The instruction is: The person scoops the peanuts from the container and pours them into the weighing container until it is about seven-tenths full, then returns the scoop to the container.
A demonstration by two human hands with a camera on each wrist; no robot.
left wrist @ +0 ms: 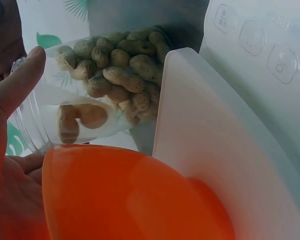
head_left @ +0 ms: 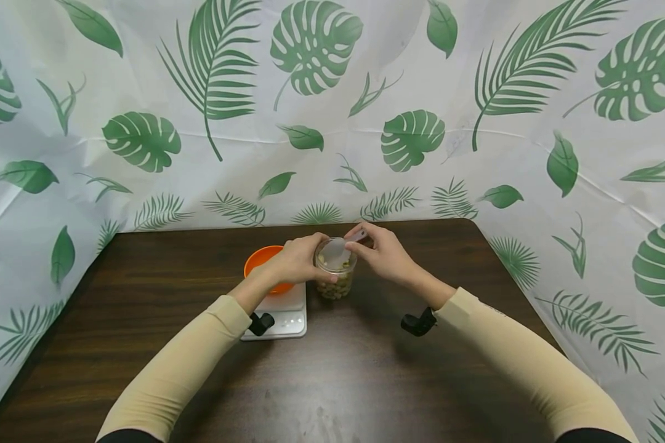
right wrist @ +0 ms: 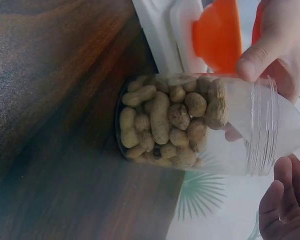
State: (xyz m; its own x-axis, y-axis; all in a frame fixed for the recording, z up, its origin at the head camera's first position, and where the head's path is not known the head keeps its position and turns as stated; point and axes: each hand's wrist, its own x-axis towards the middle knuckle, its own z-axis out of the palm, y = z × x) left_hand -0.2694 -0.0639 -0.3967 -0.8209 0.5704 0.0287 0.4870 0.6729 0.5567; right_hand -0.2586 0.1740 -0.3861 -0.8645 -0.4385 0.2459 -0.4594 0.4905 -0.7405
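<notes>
A clear jar point(right wrist: 260, 145) with shelled-in peanuts point(right wrist: 160, 120) stands upright on the table, filled a bit over halfway. My left hand point(head_left: 298, 257) grips it near the rim, thumb on the near side and fingers behind. Between thumb and fingers of my right hand point(head_left: 386, 251) is the handle of a translucent white spoon point(head_left: 334, 250). Its broad bowl dips into the jar's mouth, above most of the peanuts. In the left wrist view, a couple of peanuts show higher up, near the spoon.
Just left of the jar, an orange bowl point(head_left: 259, 257) sits on a white kitchen scale point(head_left: 289, 325) with buttons along its front. My left forearm reaches over both. The dark wooden table point(head_left: 332, 381) ends at a leaf-patterned curtain point(head_left: 354, 135) behind.
</notes>
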